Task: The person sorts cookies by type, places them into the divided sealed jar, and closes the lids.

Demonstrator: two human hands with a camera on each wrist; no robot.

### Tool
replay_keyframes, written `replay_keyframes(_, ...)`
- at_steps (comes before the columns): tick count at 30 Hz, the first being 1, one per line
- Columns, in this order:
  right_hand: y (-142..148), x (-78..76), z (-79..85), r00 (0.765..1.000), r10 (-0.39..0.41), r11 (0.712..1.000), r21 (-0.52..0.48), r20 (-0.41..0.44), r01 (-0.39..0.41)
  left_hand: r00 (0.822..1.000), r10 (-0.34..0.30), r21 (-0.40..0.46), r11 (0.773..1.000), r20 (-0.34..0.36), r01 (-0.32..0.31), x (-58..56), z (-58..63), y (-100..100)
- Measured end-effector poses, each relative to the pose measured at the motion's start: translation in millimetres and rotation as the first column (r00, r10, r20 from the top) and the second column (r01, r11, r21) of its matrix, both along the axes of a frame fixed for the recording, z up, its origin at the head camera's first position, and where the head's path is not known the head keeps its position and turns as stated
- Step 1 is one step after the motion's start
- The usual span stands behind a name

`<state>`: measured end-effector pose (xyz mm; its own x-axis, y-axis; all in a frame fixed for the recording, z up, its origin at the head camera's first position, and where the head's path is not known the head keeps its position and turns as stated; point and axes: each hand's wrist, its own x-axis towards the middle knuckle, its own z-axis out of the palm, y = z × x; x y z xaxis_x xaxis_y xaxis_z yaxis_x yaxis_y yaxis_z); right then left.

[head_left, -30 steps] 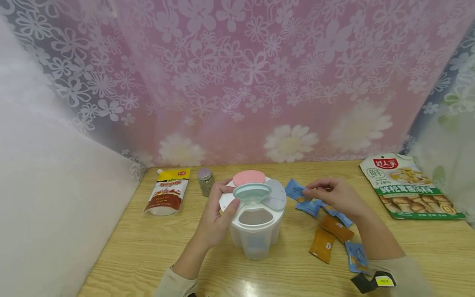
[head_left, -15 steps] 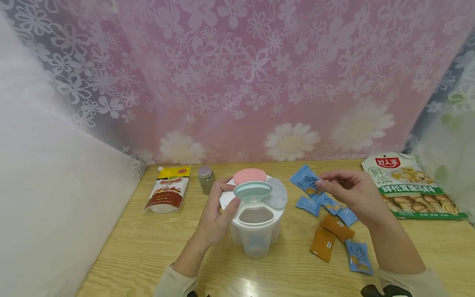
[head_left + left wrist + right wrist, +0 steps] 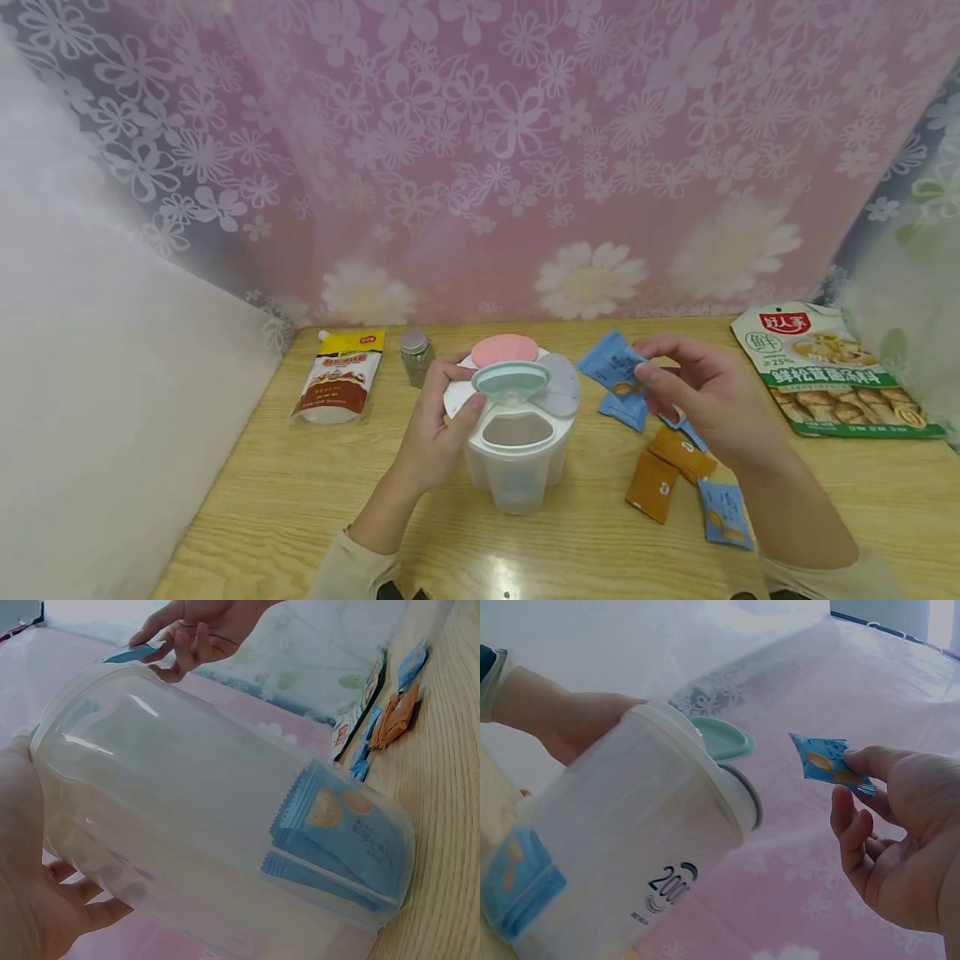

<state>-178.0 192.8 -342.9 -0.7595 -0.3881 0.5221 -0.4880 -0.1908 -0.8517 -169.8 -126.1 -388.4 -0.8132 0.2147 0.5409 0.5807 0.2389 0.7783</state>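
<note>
A translucent storage container (image 3: pixel 517 479) with a white top stands mid-table, its mint-green flap (image 3: pixel 512 379) raised over an opening facing me. My left hand (image 3: pixel 438 433) grips the container's upper left side, thumb by the raised flap. In the left wrist view, blue snack packets (image 3: pixel 341 832) lie at the bottom inside it. To the container's right, my right hand (image 3: pixel 697 392) pinches another blue snack packet (image 3: pixel 611 364) between thumb and fingers, held in the air. Below that hand, more blue packets (image 3: pixel 624 410) and orange-brown packets (image 3: pixel 651 487) lie on the table.
Left of the container are a yellow-and-brown pouch (image 3: pixel 340 379) and a small glass jar (image 3: pixel 416 360) with a purple-grey lid. A large mushroom seasoning bag (image 3: pixel 836 371) lies at the back right. One blue packet (image 3: pixel 724 512) sits apart at the front right. Floral curtain (image 3: pixel 480 167) hangs behind the table.
My right hand lifted the blue packet off the pile and drew it up to the right, then shifted it slightly back toward the container. The left hand kept its hold.
</note>
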Motion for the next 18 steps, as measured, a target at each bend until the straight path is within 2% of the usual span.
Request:
replay_keyframes(5,-13.0,7.0,1.4,0.999,0.03,0.996,0.088,-0.04,-0.026,1.0,0.002,0.001,1.0,0.0,-0.002,0.0,0.8,0.7)
replay_keyframes(11,-29.3,19.2,3.3,0.999,0.015,0.97,0.243,-0.045,-0.004,1.0,0.002,0.004,1.0,-0.02,-0.002,-0.7,-0.1,0.4)
replay_keyframes(14,-36.8,22.7,0.7,0.998,0.012,0.966,0.259,-0.058,0.004,1.0,0.004,0.002,1.0,-0.021,-0.004,-0.8,-0.3,0.2)
replay_keyframes(18,-45.4,25.1,-2.4,0.994,0.008,0.979,0.205,-0.111,0.015,1.0,0.014,-0.003,1.0,-0.01,-0.014,0.0,0.1,0.3)
